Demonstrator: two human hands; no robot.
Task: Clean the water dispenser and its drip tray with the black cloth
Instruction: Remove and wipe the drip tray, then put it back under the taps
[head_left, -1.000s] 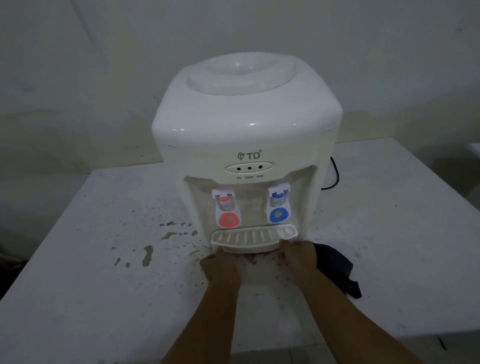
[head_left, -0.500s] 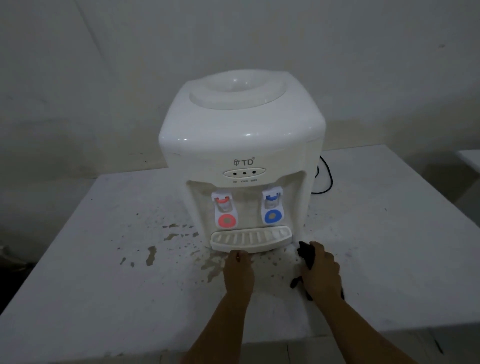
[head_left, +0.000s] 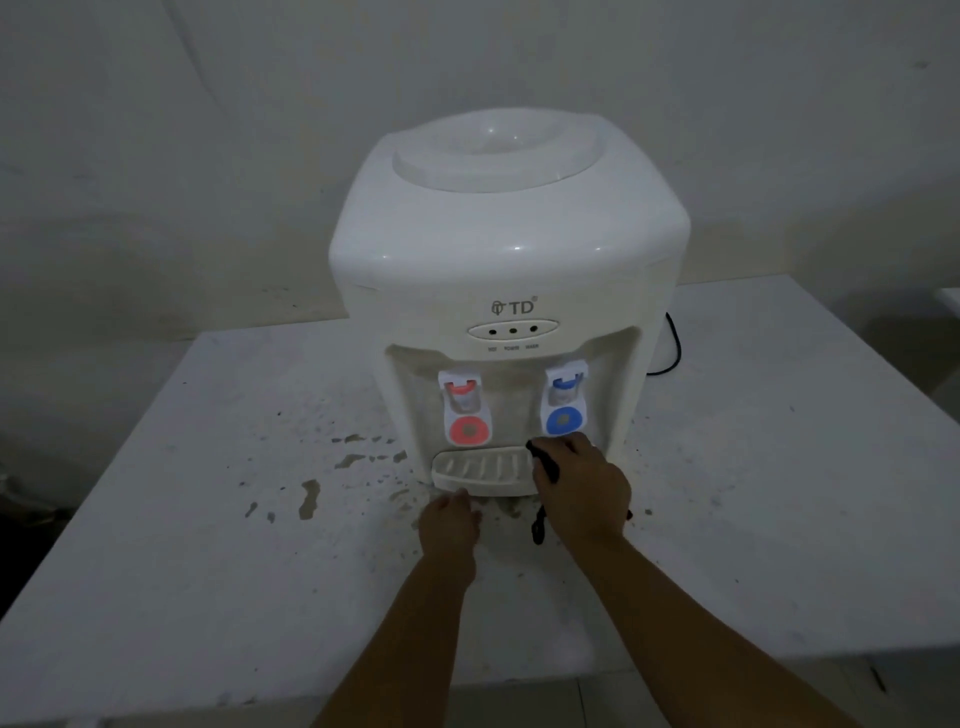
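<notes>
A white tabletop water dispenser (head_left: 509, 249) stands on a white table (head_left: 753, 493), with a red tap (head_left: 466, 413) and a blue tap (head_left: 565, 405) over its slotted drip tray (head_left: 480, 467). My right hand (head_left: 579, 486) grips the black cloth (head_left: 545, 465) and holds it on the tray's right end, below the blue tap. A strip of the cloth hangs down by my wrist. My left hand (head_left: 449, 522) is at the tray's front edge, fingertips touching its lip.
Brown stains and chipped patches (head_left: 332, 467) mark the table left of and in front of the dispenser. A black power cord (head_left: 672, 348) runs behind the dispenser on the right. The table's near edge (head_left: 467, 696) lies below my forearms.
My right hand picked the black cloth up from the table at the right and brought it onto the right end of the drip tray. My left hand stayed at the tray's front.
</notes>
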